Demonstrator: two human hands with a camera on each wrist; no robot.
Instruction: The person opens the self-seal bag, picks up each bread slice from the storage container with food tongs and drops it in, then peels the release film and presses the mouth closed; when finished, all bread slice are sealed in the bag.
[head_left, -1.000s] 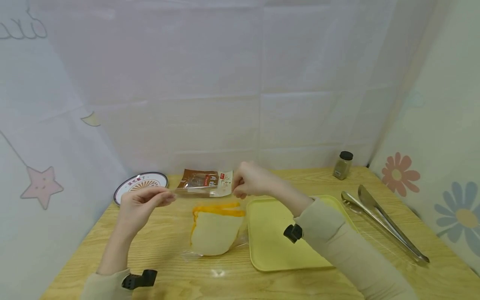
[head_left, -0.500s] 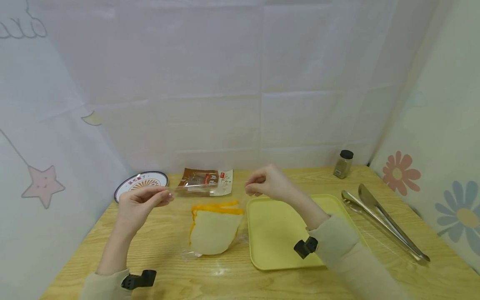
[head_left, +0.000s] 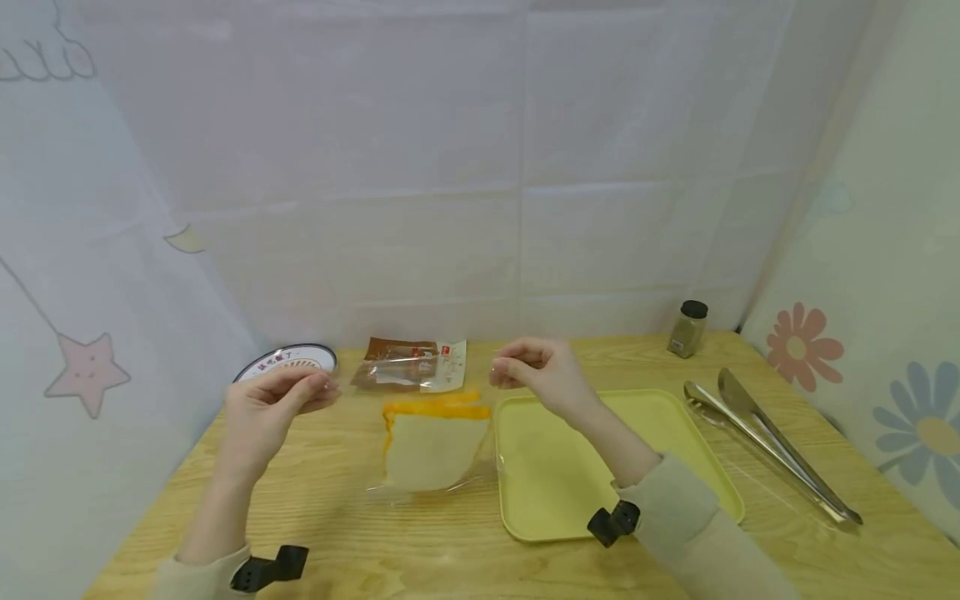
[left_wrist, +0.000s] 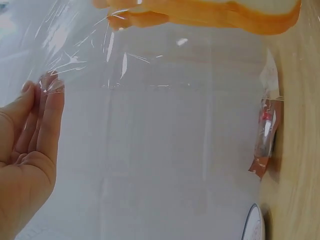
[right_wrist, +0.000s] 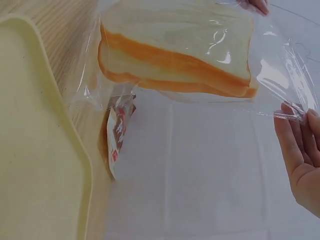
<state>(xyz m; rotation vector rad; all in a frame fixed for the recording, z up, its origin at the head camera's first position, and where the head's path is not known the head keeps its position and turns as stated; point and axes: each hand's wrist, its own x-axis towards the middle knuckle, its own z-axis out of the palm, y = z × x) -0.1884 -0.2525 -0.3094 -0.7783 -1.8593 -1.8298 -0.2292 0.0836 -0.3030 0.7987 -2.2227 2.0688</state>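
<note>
Bread slices point(head_left: 435, 450) with orange-brown crust sit inside a clear plastic bag point(left_wrist: 62, 37), which shines in both wrist views. My left hand point(head_left: 262, 417) pinches one upper side of the bag between thumb and fingertips. On the opposite side, my right hand point(head_left: 547, 379) pinches the film with its thumb and fingers. Between the two hands the bag hangs spread out, with the bread point(right_wrist: 175, 60) low in it, over the wooden table point(head_left: 315, 517). In the head view the film itself is hardly visible.
A yellow tray point(head_left: 570, 508) lies right of the bag, under my right forearm. Behind are a brown-and-white packet point(head_left: 450, 367), a patterned plate point(head_left: 318, 354) partly behind my left hand, and a black-lidded jar point(head_left: 686, 331). Metal tongs point(head_left: 780, 454) lie at the right.
My right hand has moved right, widening the gap between the hands, and its fingers have turned. The bread in the bag has risen slightly. My left hand has shifted slightly left.
</note>
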